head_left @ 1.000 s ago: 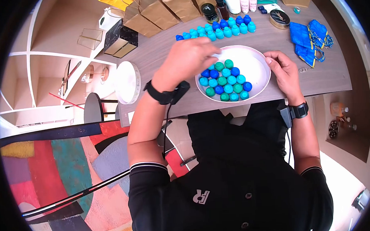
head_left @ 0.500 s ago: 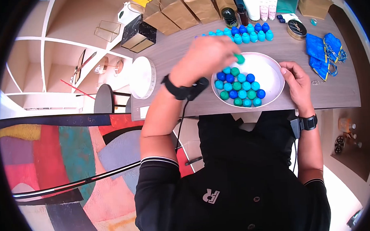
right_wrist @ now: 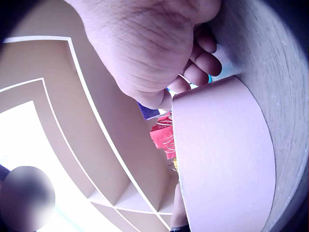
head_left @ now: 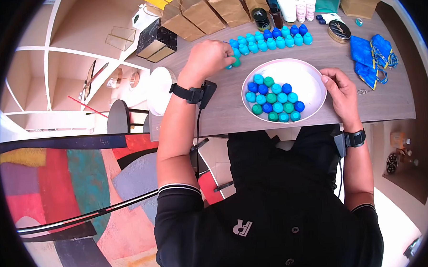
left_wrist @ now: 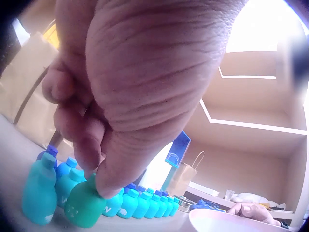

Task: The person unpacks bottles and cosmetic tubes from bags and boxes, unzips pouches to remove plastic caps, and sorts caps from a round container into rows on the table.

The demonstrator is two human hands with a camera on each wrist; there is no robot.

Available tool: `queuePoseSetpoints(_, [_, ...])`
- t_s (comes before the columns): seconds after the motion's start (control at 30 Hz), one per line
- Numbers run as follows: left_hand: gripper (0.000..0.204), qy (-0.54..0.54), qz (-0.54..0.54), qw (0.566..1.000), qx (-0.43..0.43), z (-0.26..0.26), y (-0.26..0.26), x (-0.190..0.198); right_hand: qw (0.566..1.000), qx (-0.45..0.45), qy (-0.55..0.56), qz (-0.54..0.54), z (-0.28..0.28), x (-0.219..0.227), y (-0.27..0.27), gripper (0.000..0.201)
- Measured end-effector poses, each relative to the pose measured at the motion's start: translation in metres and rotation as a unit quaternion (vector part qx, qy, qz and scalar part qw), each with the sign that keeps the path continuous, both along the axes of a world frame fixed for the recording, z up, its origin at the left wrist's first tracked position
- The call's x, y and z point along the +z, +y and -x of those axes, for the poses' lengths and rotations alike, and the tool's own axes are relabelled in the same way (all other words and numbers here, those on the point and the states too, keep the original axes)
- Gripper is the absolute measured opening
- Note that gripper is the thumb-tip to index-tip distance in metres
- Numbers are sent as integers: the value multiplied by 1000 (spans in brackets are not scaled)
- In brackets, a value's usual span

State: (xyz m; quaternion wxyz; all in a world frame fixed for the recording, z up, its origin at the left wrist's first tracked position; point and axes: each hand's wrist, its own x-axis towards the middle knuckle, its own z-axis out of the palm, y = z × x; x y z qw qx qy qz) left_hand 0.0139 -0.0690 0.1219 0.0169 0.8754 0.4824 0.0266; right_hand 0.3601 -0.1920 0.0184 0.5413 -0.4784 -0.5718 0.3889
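Green, round-shouldered small bottle [left_wrist: 83, 207] stands upright beside the turquoise row [left_wrist: 145, 205], left hand [head_left: 209, 57] fingers [left_wrist: 113, 171] pinching its hidden cap; right hand [head_left: 340, 91] fingers grip the bowl [head_left: 317, 81] rim.

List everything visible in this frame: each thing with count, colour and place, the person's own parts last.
green bottle: one, green, upright on the table at the near end of the row, pinched by the left hand.
row of bottles: many, light and dark blue, upright along the far side of the table.
bowl: one, white, at the table's near edge.
bottles in the bowl: about twenty, blue, teal and green, on its near side.
paper bags: several, brown, far edge.
round tin: one, dark, far right.
blue pouches: two or so, right of the bowl.
white lid: one, at the table's left end.
table: grey wood.
left hand: grips the green bottle.
right hand: holds the bowl's rim.
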Motion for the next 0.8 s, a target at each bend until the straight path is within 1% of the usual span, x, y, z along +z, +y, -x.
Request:
queuePoseSetpoints(0.23, [20,35,7,999,10,-4,7,-11,1000,-2,5,5,0,-2,1,24])
queuePoseSetpoints(0.43, [21,54,-25,998,-3,-3,3,-12,1000,-2,-14,-4,-1,-1,0,24])
queuePoseSetpoints(0.5, [20,15,-52,999,0,-4,-2,-6,1000,-7,-22,-2,-1,1,-1,24])
queuePoseSetpoints(0.53, [20,15,-49,999,-2,-5,-5,-2,1000,-8,-23,0,0,2,-1,24])
queuePoseSetpoints(0.6, [18,-54,-17,998,0,-12,-15,13,1000,-3,3,5,1,2,-1,24])
queuePoseSetpoints(0.63, [18,-55,-14,998,-1,-16,-20,17,1000,-4,2,7,1,2,-1,24])
queuePoseSetpoints(0.7, [17,-77,11,991,-108,-23,-31,24,1000,-1,-2,3,0,0,-1,24])
queuePoseSetpoints(0.73, [17,-77,12,991,-107,-26,-36,24,1000,0,-3,4,0,1,0,24])
queuePoseSetpoints(0.8, [19,-55,27,984,-170,-38,-46,20,1000,-2,-17,-5,0,2,0,24])
